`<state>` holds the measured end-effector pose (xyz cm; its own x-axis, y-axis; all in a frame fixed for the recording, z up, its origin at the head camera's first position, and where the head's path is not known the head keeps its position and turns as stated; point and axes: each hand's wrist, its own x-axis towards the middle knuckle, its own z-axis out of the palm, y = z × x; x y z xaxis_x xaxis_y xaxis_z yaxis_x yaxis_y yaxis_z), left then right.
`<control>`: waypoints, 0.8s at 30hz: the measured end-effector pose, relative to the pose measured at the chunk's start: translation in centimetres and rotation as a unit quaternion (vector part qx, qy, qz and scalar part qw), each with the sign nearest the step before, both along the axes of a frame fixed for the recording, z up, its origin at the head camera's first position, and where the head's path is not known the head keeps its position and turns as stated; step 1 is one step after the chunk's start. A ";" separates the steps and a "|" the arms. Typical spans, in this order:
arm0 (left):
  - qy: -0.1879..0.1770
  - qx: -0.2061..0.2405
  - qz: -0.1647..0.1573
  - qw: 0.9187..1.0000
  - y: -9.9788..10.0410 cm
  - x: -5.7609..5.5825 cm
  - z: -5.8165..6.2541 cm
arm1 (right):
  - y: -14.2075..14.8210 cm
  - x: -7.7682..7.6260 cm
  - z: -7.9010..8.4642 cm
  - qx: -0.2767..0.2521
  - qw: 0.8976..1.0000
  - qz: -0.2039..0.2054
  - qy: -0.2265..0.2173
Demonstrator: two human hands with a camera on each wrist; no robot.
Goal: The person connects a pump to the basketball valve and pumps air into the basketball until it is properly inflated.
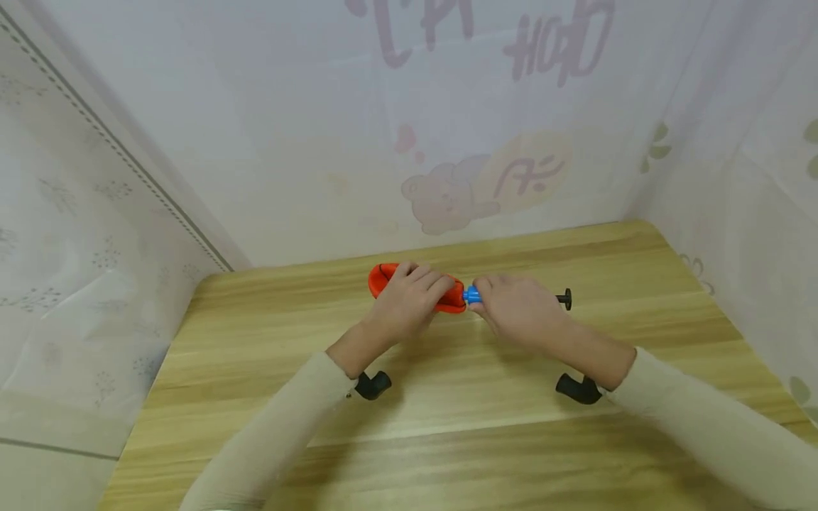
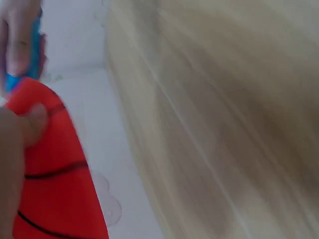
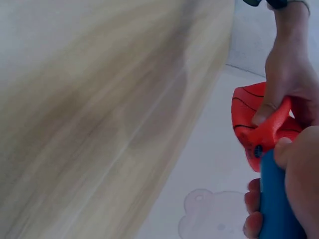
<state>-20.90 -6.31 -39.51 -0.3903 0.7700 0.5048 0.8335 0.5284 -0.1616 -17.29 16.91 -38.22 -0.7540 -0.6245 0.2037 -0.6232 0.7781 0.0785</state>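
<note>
A limp, caved-in red ball with black lines [image 1: 378, 279] is held above the table by my left hand [image 1: 407, 301]. That hand's thumb presses on the ball's skin [image 2: 60, 199] in the left wrist view. My right hand [image 1: 520, 312] wraps round the blue barrel of a hand pump [image 3: 279, 201]. Out past the little-finger side of that hand sticks the pump's black handle [image 1: 567, 299]. The pump's front end meets the ball; whether a needle sits inside is hidden. A small dark round spot [image 3: 258, 151] shows on the ball near the pump's tip.
A wood-grain table [image 1: 447, 454] lies beneath both hands. Pale printed sheeting [image 1: 307, 156] hangs behind it and at both sides. Black wrist mounts [image 1: 373, 385] stick out below the sleeves.
</note>
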 end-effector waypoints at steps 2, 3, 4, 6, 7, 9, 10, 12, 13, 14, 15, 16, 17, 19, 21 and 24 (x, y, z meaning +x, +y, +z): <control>-0.006 -0.008 0.018 1.000 -0.2 -0.3 0.0 | -0.1 -0.1 0.3 -0.021 0.999 -0.012 -0.022; -0.009 -0.011 0.025 1.000 -0.4 -0.4 0.1 | -0.1 -0.1 0.4 -0.029 0.999 -0.018 -0.027; -0.010 -0.011 0.029 0.999 -0.5 -0.5 0.2 | -0.1 -0.2 0.6 -0.033 0.999 -0.020 -0.026; -0.011 -0.012 0.027 1.000 -0.7 -0.6 0.3 | 0.1 -0.2 0.7 -0.040 0.999 -0.020 -0.015; -0.009 -0.013 0.026 1.000 -0.7 -0.7 0.4 | 0.1 -0.3 0.8 -0.045 0.999 -0.018 -0.006; -0.010 -0.014 0.022 1.000 -0.8 -0.8 0.6 | 0.3 -0.3 0.8 -0.054 0.998 -0.012 0.015; -0.009 -0.014 0.021 1.000 -0.8 -0.8 0.7 | 0.4 -0.4 0.8 -0.061 0.998 -0.008 0.025; -0.013 -0.010 0.020 1.000 -0.8 -0.9 0.8 | 0.4 -0.4 0.9 -0.072 0.997 -0.001 0.041; -0.015 -0.007 0.021 1.000 -0.8 -0.9 0.9 | 0.4 -0.4 0.9 -0.076 0.996 0.001 0.046; -0.019 -0.005 0.023 1.000 -0.7 -1.0 0.9 | 0.4 -0.5 0.9 -0.078 0.996 0.002 0.050; -0.022 -0.003 0.025 0.999 -0.7 -1.0 0.9 | 0.4 -0.5 0.9 -0.080 0.995 0.003 0.053; -0.023 -0.001 0.026 0.999 -0.7 -1.0 0.9 | 0.4 -0.5 0.9 -0.082 0.995 0.003 0.055; -0.025 0.003 0.027 0.999 -0.7 -1.0 0.9 | 0.3 -0.4 0.9 -0.083 0.995 0.003 0.056; -0.025 0.007 0.030 0.999 -0.6 -1.0 0.8 | 0.2 -0.4 1.0 -0.081 0.995 0.001 0.057; -0.022 0.011 0.031 0.999 -0.6 -1.0 0.7 | 0.1 -0.3 1.0 -0.078 0.995 -0.001 0.055; -0.014 0.015 0.031 0.999 -0.5 -0.9 0.6 | 0.0 -0.1 1.0 -0.073 0.996 -0.004 0.051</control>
<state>-21.83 -6.77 -38.96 -0.4505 0.7282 0.5165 0.8029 0.5835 -0.1224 -17.44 16.92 -37.22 -0.7295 -0.5763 0.3685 -0.6112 0.7910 0.0270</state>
